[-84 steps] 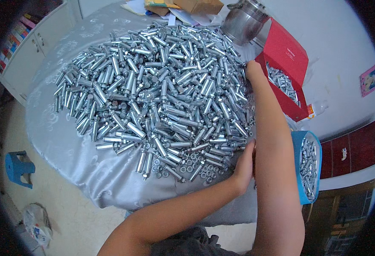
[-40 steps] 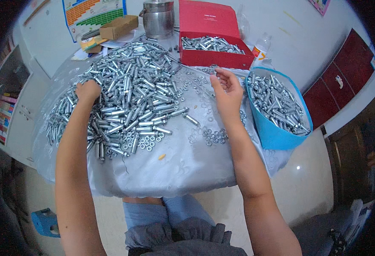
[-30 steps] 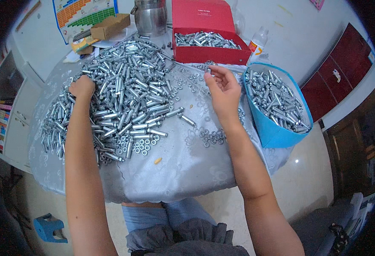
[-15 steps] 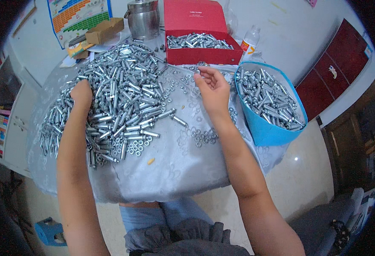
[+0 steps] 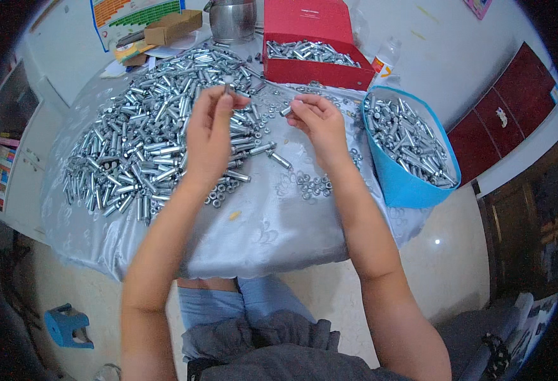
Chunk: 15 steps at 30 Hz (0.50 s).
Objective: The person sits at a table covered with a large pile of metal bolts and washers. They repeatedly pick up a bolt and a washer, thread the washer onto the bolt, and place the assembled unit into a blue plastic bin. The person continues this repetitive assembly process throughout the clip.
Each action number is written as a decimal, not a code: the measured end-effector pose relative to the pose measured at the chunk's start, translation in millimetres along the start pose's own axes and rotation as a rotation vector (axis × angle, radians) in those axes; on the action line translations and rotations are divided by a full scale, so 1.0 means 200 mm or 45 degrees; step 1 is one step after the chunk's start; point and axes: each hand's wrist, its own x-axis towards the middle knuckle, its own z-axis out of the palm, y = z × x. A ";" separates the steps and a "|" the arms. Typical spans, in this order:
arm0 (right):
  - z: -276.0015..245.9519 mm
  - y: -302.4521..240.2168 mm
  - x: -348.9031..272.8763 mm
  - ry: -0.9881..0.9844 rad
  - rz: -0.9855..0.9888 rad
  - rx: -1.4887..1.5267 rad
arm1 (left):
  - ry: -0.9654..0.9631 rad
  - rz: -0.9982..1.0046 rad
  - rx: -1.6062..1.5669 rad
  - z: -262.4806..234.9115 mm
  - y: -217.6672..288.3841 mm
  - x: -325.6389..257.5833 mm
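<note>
Near the front of the desk [image 5: 260, 235] lie some loose nuts [image 5: 314, 184]. Above them the left hand [image 5: 210, 136] pinches a small metal part [image 5: 228, 89], and the right hand [image 5: 317, 124] grips a short bolt [image 5: 286, 111]. To the left spreads a bolt pile [image 5: 145, 140], to the right a blue tub [image 5: 412, 184], and far behind a red box [image 5: 314, 47].

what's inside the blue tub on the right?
The blue tub holds a heap of silvery metal sleeve-like parts, much like the big pile on the table. Its bottom and anything beneath the top layer are covered by the heap.
</note>
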 end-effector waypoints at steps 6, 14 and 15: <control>0.01 0.03 -0.02 -0.133 0.131 -0.005 | 0.139 0.005 -0.105 0.01 -0.12 -0.06; 0.07 0.06 -0.05 -0.261 0.180 0.041 | 0.105 -0.308 -0.345 -0.01 -0.13 -0.05; 0.07 0.05 -0.05 -0.262 0.169 0.021 | 0.069 -0.308 -0.350 0.00 -0.14 -0.05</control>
